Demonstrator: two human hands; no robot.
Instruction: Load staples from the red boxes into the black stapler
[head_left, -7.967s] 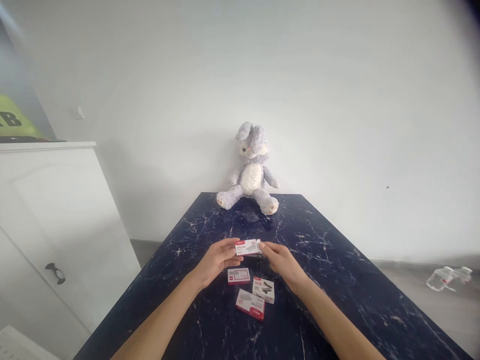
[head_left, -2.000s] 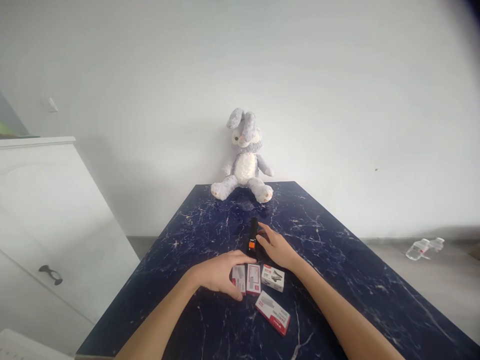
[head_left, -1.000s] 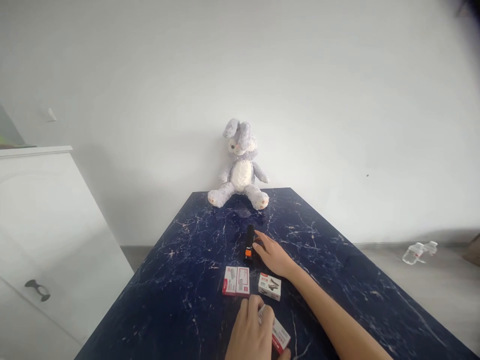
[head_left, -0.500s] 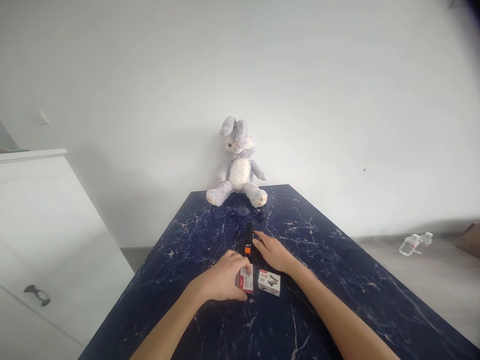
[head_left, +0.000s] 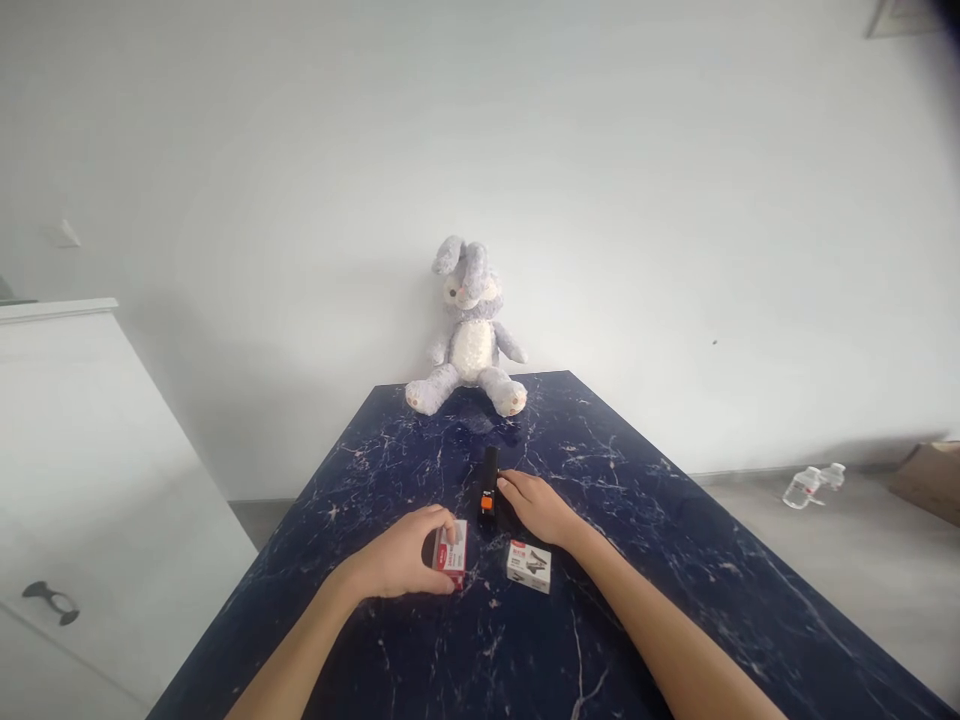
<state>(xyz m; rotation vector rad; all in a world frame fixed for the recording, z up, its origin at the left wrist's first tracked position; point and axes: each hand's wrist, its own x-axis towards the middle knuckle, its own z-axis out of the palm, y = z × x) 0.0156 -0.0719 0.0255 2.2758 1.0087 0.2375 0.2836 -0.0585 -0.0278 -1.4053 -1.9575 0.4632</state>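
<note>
With left hand (head_left: 397, 555): pinching red-and-white boxes (head_left: 452, 550) by thumb and fingers, on left half of desk (head_left: 412, 660) | With right hand (head_left: 538, 508): placed at right side of black stapler (head_left: 487, 490), mid-desk; cannot tell if gripping | Toward right edge from stapler: white box (head_left: 529, 567) | At far edge: plush rabbit (head_left: 472, 350), seated

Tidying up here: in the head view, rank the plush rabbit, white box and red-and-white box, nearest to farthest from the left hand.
1. Red-and-white box: at the left hand.
2. White box: farther right.
3. Plush rabbit: far end of the table.
</note>
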